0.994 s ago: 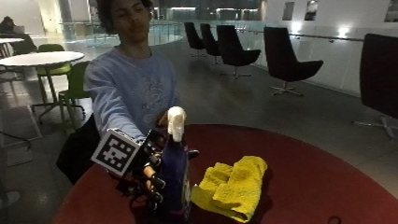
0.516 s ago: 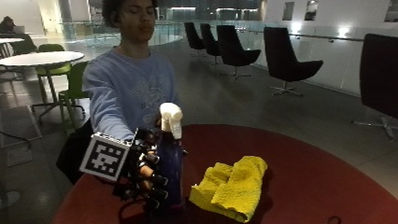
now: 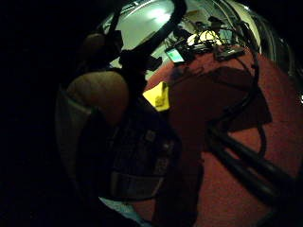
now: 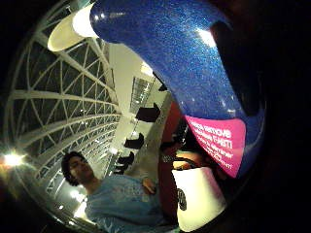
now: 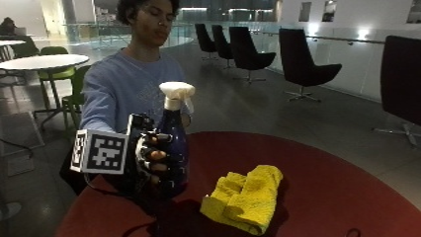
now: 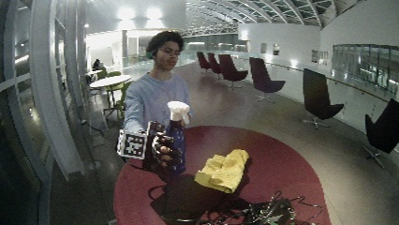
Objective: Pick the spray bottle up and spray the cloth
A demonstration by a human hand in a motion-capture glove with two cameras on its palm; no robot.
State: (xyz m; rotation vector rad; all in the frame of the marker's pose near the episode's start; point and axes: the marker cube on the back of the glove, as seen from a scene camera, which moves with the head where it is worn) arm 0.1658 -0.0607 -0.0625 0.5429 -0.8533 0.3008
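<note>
While the round red table fills a dim hall, the right hand lifts the spray bottle above it.
Fingers curl round the blue bottle's body; the yellow cloth lies crumpled just beside it on the table; black chairs line the wall behind; cables clutter the table's near edge.

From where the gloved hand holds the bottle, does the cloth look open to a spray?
Probably yes: the right hand grips the spray bottle beside the yellow cloth, with nothing between them.
</note>
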